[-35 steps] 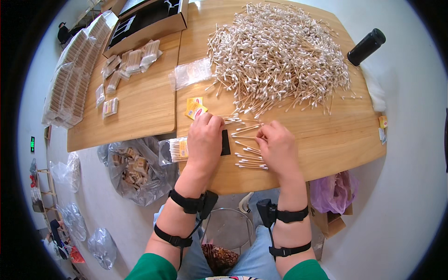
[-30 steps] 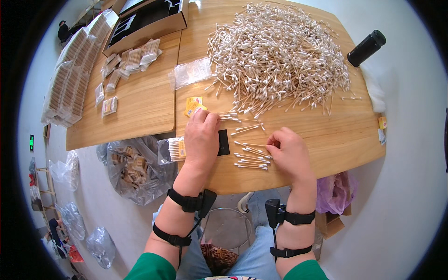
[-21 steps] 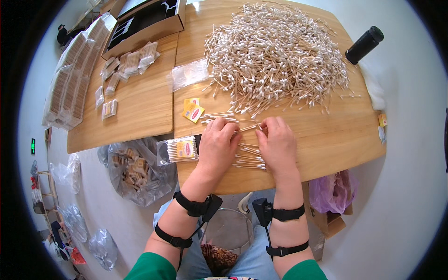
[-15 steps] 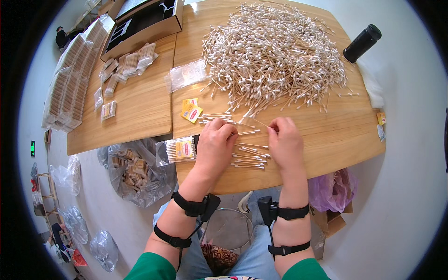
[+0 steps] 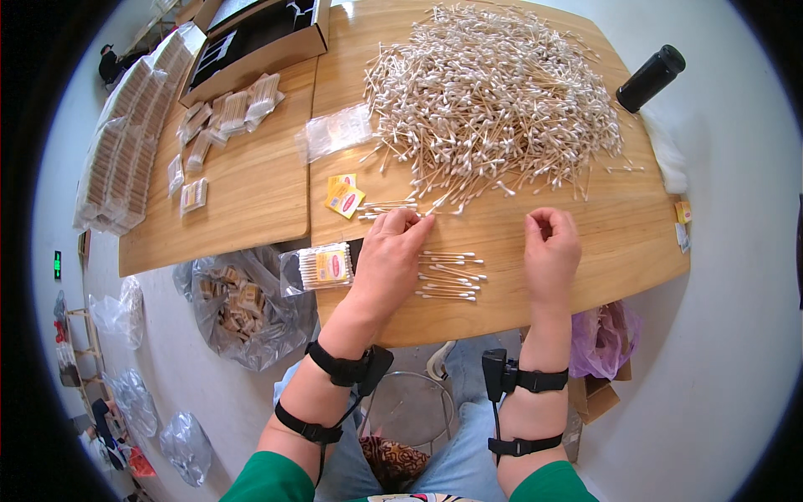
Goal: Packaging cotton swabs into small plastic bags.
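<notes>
My left hand is closed over the near part of the table, its thumb and forefinger pinched on a cotton swab whose white tip shows at the fingertips. Several loose cotton swabs lie in a rough row just right of it, some ends hidden under the hand. More swabs lie beyond its knuckles. A clear bag of swabs with a yellow card rests beside its left edge. Farther right, my right hand hovers with curled fingers, and nothing shows in them.
A large heap of cotton swabs covers the far table. Yellow cards and a clear plastic bag lie left of it; a black bottle stands right. Filled packs and an open carton sit on the left table.
My right hand has moved right, away from the left hand, and the thin swab between them is gone from view. My left hand has shifted slightly, its fingertips now farther forward.
</notes>
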{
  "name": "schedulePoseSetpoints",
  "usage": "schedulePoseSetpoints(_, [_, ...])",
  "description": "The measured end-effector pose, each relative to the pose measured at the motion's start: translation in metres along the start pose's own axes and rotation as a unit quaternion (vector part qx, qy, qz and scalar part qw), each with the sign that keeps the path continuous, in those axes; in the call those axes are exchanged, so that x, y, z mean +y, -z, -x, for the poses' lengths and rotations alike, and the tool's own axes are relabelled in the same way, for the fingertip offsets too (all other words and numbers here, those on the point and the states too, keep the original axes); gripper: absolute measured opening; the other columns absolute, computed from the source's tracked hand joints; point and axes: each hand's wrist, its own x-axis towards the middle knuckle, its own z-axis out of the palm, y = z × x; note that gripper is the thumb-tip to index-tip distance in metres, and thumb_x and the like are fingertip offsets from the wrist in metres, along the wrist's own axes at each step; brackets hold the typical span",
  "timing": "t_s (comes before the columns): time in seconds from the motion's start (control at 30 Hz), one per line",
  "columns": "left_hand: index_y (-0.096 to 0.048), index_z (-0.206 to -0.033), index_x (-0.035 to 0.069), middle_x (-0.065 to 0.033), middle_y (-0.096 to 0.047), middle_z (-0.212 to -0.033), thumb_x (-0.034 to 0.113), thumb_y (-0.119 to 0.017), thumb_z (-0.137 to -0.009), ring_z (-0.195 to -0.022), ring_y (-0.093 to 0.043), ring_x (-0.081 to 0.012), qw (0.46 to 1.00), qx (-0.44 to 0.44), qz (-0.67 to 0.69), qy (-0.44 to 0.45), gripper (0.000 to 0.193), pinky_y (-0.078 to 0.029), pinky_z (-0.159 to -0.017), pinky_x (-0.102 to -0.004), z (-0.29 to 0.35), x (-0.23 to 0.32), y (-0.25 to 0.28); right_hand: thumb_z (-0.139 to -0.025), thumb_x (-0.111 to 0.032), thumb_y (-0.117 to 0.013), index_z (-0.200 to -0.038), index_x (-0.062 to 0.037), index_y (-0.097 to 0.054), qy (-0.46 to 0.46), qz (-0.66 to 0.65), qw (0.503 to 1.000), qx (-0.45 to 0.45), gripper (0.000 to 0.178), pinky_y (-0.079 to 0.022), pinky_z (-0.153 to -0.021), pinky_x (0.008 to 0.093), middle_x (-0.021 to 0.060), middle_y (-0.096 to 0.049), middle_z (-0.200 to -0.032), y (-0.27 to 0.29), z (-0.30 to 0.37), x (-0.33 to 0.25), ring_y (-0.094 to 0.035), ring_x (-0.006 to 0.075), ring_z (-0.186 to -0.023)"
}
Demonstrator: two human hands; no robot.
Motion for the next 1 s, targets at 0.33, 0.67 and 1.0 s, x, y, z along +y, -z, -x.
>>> schedulePoseSetpoints(0.33, [-0.068, -0.109, 0.001, -0.0154, -0.063, -0.102, -0.006, -0.058, -0.082, -0.098, -0.061, -0.034, 1.0, 0.008, 0.013, 0.014, 0.029, -0.049, -0.086, -0.0412, 0.006, -0.011, -0.003, -0.081, -0.005, -0.07, -0.083, -0.0042, -0.067, 0.03, -0.039, 0.986, -0.158, 0.004, -0.051, -0.067, 0.0362, 0.0102, -0.062, -0.08, 0.001, 0.008, -0.008, -0.063, 0.026, -0.074])
schedulePoseSetpoints(0.67, [-0.069, -0.1, 0.007, -0.0126, -0.061, -0.114, 0.022, -0.067, -0.09, -0.111, -0.055, -0.032, 0.999, -0.047, 0.014, 0.002, 0.018, -0.042, -0.095, -0.0418, 0.017, 0.015, -0.006, -0.084, -0.014, -0.071, -0.087, -0.0044, -0.068, 0.047, -0.05, 0.978, -0.197, 0.01, -0.051, -0.075, 0.0397, 0.0095, -0.062, -0.084, -0.009, 0.023, -0.019, -0.062, 0.0279, -0.08])
schedulePoseSetpoints(1.0, [-0.054, -0.131, 0.001, -0.0109, -0.051, -0.142, 0.037, -0.028, -0.11, -0.132, -0.045, -0.0214, 0.901, 0.046, 0.396, 0.17, 0.049, -0.031, -0.113, -0.0339, 0.03, 0.023, -0.015, -0.108, -0.034, -0.041, -0.128, 0.0014, -0.054, 0.0, -0.269, 0.952, -0.145, 0.043, -0.044, -0.1, 0.037, 0.0184, -0.059, -0.124, -0.038, 0.072, -0.039, -0.057, 0.0298, -0.117])
